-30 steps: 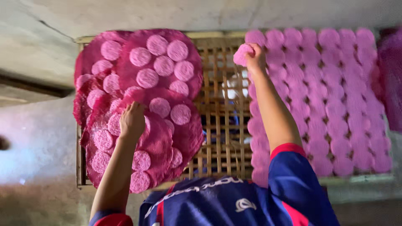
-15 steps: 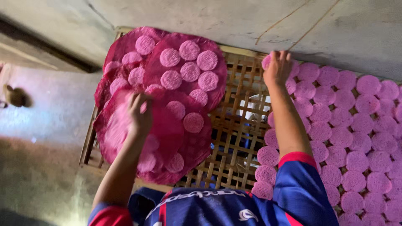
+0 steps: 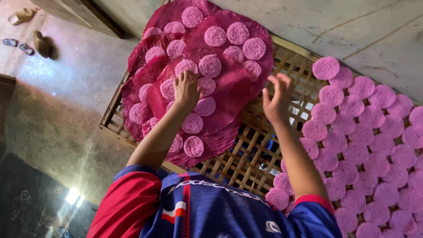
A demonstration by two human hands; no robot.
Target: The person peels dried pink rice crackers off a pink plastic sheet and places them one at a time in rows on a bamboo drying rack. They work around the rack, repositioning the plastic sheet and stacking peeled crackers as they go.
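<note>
jersey (image 3: 211, 207): blue, red short sleeves | white markings | bare forearms

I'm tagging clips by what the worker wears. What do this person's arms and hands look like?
Both arms are bare from the upper arm down. The left hand and right hand wear no gloves, rings or watch that I can see. The short-sleeved jersey is dark blue with white lettering and a red-and-white stripe; its left sleeve is red, its right sleeve blue with a red cuff.

Hands (image 3: 187, 90) over pink discs (image 3: 209, 66), bamboo rack (image 3: 246, 150)
</note>
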